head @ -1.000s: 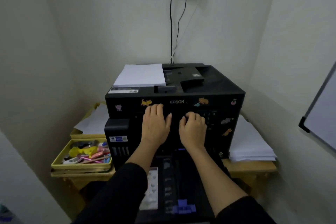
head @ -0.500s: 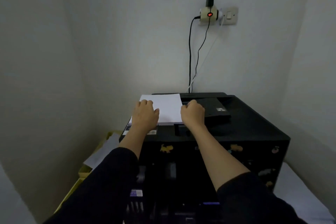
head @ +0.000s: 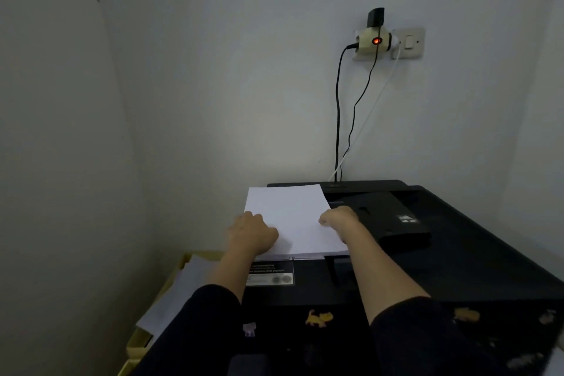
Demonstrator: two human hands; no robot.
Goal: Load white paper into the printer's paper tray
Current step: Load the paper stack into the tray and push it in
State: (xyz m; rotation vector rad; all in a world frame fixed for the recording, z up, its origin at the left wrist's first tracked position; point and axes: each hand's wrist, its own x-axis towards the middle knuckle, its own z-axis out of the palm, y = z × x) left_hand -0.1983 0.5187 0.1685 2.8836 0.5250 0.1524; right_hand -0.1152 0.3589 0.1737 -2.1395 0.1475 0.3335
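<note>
White paper stack (head: 288,217) sits on top of the black printer (head: 464,256), on the left part of its lid, centre of frame, just beside the raised black feeder cover (head: 393,223) on its right.

Left hand (head: 251,235) is on the stack's near-left corner, knuckles up, fingers curled over the left edge and grasping the paper. Fingertips are hidden under the hand.

Right hand (head: 338,220) is at the stack's right edge, fingers clenched on that edge, thumb side toward the sheet. Both forearms reach in from the bottom of frame, dark sleeves (head: 210,323) pushed up.

Just below the stack's near edge there's a label (head: 270,273) on the printer lid – text too blurred to read. The printer's front face, bottom of frame, carries stickers, including a yellow cat (head: 319,317).

Lower left: yellow tray (head: 178,268) beside the printer, loose white sheets (head: 183,293) lying in it.

Upper right of centre: wall socket with a plug adapter (head: 374,40), red light on, and a switch (head: 409,41) just right of it. Cables (head: 337,116) drop from it down behind the printer.
</note>
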